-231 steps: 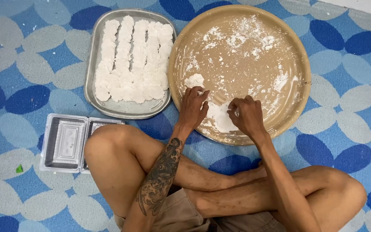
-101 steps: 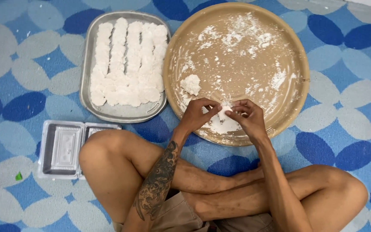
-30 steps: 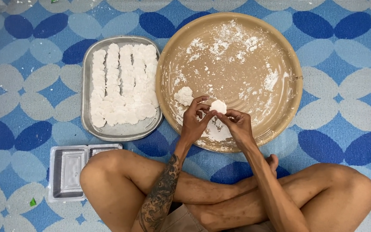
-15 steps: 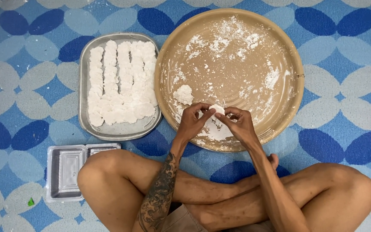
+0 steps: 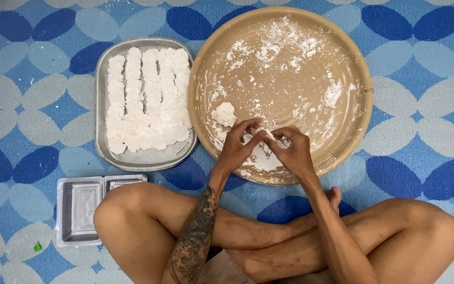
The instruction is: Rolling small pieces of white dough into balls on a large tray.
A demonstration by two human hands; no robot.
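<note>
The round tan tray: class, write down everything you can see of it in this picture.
The round tan tray is wide and shallow, with a raised rim, and looks like plastic or wood. It lies flat on the blue patterned mat, right of the metal tray. White flour dusts its floor in smears. One loose dough lump sits at its left. Over its near edge, the left hand and right hand pinch a small white piece.

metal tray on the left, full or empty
Nearly full: the metal tray holds rows of white dough pieces over most of its base, with a bare strip along the near edge.
</note>
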